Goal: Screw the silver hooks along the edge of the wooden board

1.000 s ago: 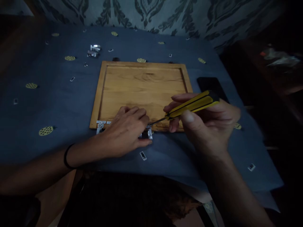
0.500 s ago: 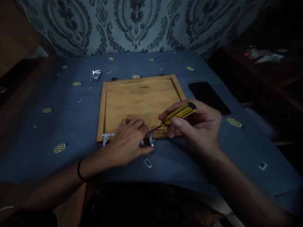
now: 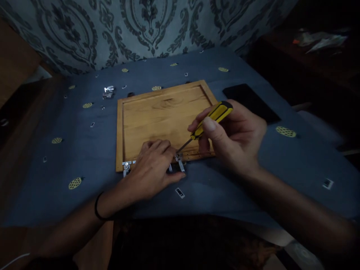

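Note:
A wooden panel with a raised frame lies flat on the blue patterned cloth. A metal hinge sits along its near edge, mostly hidden under my left hand, which presses down on it with fingers curled. My right hand grips a yellow-and-black screwdriver. Its thin shaft slants down and left, and the tip meets the hinge's right end beside my left fingertips.
A dark phone lies on the cloth right of the panel. More metal hardware rests at the back left. A patterned wall stands behind the table. Dark furniture fills the right side.
The view has shifted, so the panel now looks tilted. My right hand has raised the screwdriver handle to a steeper angle. The left hand stays on the hinge.

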The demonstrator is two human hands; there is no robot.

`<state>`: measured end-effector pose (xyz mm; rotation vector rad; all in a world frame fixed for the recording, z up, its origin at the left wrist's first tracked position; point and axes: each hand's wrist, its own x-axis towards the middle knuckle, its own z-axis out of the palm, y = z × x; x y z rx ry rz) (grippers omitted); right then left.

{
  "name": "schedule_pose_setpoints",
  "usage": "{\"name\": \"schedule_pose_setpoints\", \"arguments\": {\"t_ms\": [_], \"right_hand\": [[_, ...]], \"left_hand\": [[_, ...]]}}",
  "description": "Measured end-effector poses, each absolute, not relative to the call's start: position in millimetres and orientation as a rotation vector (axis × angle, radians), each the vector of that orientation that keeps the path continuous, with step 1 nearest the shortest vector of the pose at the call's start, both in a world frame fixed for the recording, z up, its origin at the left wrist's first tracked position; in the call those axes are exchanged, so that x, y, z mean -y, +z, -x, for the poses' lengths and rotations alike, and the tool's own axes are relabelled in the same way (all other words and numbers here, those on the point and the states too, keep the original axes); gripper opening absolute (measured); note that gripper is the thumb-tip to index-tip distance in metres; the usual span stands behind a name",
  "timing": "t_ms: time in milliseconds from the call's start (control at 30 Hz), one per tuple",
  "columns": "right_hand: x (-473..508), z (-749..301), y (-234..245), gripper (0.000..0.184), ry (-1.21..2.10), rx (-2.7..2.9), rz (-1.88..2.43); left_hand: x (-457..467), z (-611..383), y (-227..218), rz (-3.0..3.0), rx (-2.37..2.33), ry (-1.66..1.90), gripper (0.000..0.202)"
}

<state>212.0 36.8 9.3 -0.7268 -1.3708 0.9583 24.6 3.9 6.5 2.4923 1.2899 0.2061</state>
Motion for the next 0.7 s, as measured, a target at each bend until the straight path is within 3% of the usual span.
{"name": "schedule_pose_setpoints", "arguments": {"t_ms": [700], "right_hand": [[-29.9,-217.8,5.1,0.021,1.000,1.430,0.738]], "left_hand": [[-3.4,-24.1,3.6,-2.519,-1.282,0.273,0.034]]}}
